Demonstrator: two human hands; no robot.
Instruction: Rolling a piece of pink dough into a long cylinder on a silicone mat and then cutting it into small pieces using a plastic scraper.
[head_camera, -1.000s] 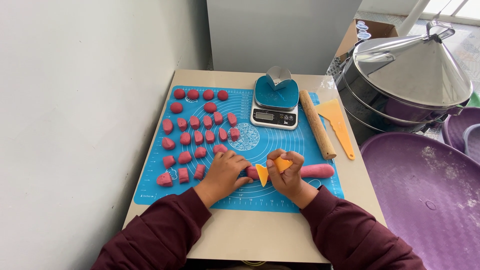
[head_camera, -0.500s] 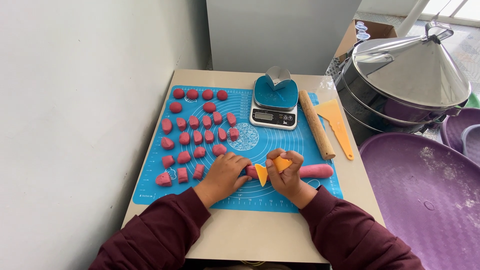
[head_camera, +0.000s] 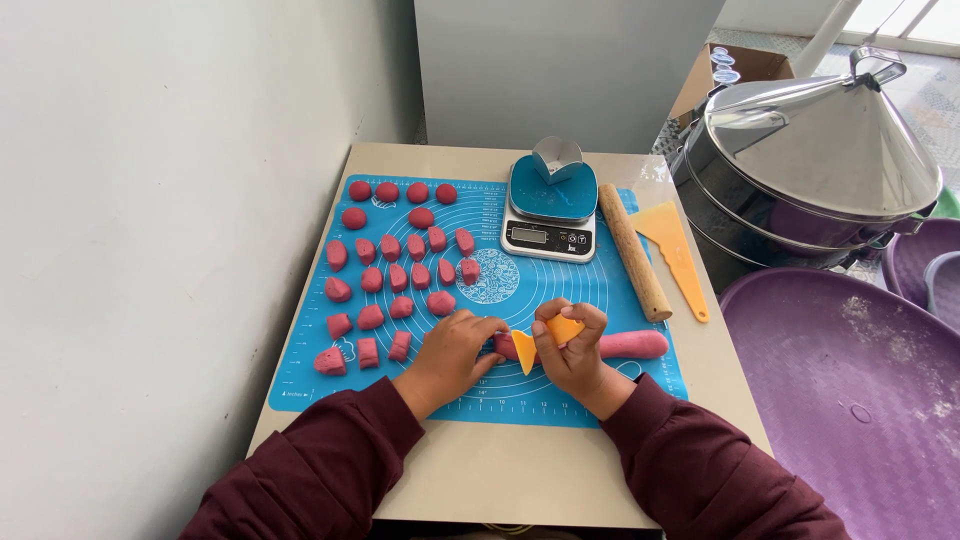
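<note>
Blue mat (head_camera: 560, 300) covers beige table (head_camera: 520, 480) beside white wall (head_camera: 150, 200).

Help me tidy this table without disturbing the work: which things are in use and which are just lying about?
In use:
left hand
right hand
yellow scraper
pink dough roll
cut dough pieces
blue mat

Lying about:
rolling pin
spare yellow scraper
kitchen scale
steamer pot
purple tray
</note>
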